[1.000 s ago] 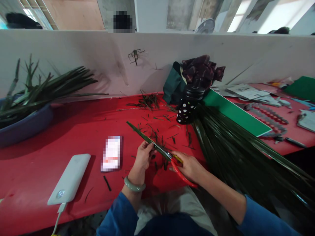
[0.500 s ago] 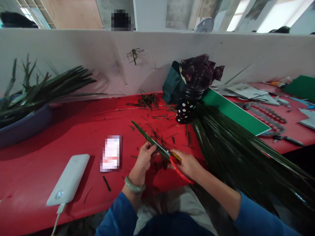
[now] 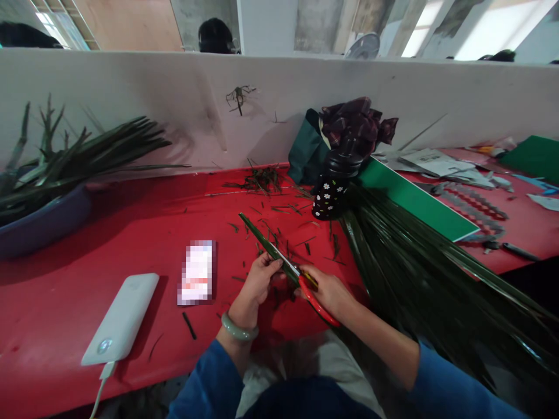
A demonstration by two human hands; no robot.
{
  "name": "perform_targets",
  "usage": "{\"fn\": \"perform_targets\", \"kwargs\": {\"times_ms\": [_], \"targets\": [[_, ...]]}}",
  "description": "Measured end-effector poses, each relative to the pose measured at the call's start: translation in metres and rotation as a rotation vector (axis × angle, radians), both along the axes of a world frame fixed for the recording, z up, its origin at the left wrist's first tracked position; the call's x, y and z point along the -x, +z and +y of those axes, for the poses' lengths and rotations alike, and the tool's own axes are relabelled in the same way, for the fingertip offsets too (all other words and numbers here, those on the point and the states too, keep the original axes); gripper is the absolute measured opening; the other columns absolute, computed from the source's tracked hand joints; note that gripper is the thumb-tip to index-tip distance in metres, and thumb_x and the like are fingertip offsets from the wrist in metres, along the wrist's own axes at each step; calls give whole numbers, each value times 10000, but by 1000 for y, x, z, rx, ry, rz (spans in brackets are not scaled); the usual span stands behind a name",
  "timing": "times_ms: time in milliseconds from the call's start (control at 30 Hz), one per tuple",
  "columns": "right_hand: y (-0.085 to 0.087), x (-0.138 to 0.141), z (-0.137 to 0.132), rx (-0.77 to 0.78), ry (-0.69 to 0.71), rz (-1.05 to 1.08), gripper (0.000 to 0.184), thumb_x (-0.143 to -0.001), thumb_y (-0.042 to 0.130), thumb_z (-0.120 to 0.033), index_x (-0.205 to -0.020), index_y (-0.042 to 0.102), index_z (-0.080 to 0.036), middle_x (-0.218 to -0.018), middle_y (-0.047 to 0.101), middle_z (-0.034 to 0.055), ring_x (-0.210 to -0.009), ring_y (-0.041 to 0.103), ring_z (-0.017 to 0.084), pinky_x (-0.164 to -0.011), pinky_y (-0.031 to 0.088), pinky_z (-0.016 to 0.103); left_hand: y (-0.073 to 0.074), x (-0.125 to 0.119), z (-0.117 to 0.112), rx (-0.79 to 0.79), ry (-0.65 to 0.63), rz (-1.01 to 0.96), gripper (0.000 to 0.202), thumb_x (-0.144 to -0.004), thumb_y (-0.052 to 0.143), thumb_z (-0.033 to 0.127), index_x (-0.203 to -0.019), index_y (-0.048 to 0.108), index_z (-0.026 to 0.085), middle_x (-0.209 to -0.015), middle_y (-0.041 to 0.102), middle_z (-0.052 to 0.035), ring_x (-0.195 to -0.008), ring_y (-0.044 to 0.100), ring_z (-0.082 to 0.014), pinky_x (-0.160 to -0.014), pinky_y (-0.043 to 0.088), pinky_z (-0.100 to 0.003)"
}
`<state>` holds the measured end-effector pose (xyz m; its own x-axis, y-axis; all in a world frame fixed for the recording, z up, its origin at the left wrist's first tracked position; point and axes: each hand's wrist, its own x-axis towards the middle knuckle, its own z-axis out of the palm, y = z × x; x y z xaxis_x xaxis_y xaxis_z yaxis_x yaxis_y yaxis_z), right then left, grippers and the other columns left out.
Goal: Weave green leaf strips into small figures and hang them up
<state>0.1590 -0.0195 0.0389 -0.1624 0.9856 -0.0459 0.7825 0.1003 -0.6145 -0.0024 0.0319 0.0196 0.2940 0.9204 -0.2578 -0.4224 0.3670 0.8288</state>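
Note:
My left hand [image 3: 257,283], with a pale green bangle on its wrist, pinches a long narrow green leaf strip [image 3: 258,234] that slants up and away to the left over the red table [image 3: 144,233]. My right hand [image 3: 329,291] grips red-handled scissors [image 3: 312,294]. Their blades lie along the strip just right of my left fingers. Short dark leaf clippings [image 3: 279,233] are scattered on the red surface around both hands.
A big bundle of long dark leaves [image 3: 419,262] fans out to the right. A floral black bottle [image 3: 332,189], a green board [image 3: 414,201], papers and cloth lie behind. On the left are a phone [image 3: 197,272], a white power bank [image 3: 122,317] and a basin of leaves [image 3: 48,192].
The strip has slid through my left fingers toward me, so less of it sticks out to the upper left. Both hands stay close together near the table's front edge.

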Motion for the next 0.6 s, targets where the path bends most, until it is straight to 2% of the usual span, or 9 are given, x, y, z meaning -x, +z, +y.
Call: {"fn": "perform_targets", "kwargs": {"times_ms": [167,367,600], "targets": [[-3,-3,-2,-17,8,5,487,-652,538,-476,-1074,476,-242,-939,631,30,-824,602,201,-680,452,271,-4,1,2,37,0,13,220,-587,650,280,-707,530,139,-612,550,29,-507,526,-64,-483,455,-179],[-6,-8,-8,-12,26,-33,526,-661,513,-508,-1101,465,-224,-975,617,51,-842,594,213,-706,450,294,-11,7,11,55,187,-9,221,-599,626,322,-669,494,159,-513,486,60,-433,489,-59,-413,405,-168],[-4,-7,-11,-37,9,-115,513,-671,509,-499,-1109,448,-240,-984,610,54,-852,589,216,-690,440,289,-13,4,8,-8,99,32,192,-618,614,292,-691,495,161,-550,514,51,-441,497,-46,-436,406,-151]]}}
